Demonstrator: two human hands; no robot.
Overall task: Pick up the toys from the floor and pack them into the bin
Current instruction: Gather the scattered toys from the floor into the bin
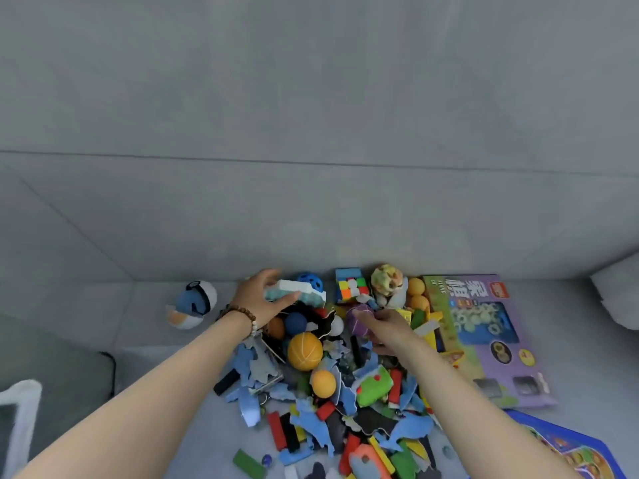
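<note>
A heap of toys lies on the grey floor against the wall: balls, coloured blocks, blue foam puzzle pieces. My left hand (pixel 263 299), with a bead bracelet at the wrist, grips a white and light-blue studded block (pixel 300 291) at the back of the heap. My right hand (pixel 383 326) holds a purple ball (pixel 356 321) with curled fingers. Between my arms lie a yellow ball (pixel 305 351) and a smaller orange ball (pixel 323 383). A colour cube (pixel 351 288) stands behind my hands. No bin is clearly visible.
A purple game box (pixel 484 340) lies flat at the right, with a blue board (pixel 570 447) below it. A blue and white plush ball (pixel 193 304) sits apart at the left. A white-framed object (pixel 17 420) is at the lower left edge. The grey wall is close behind.
</note>
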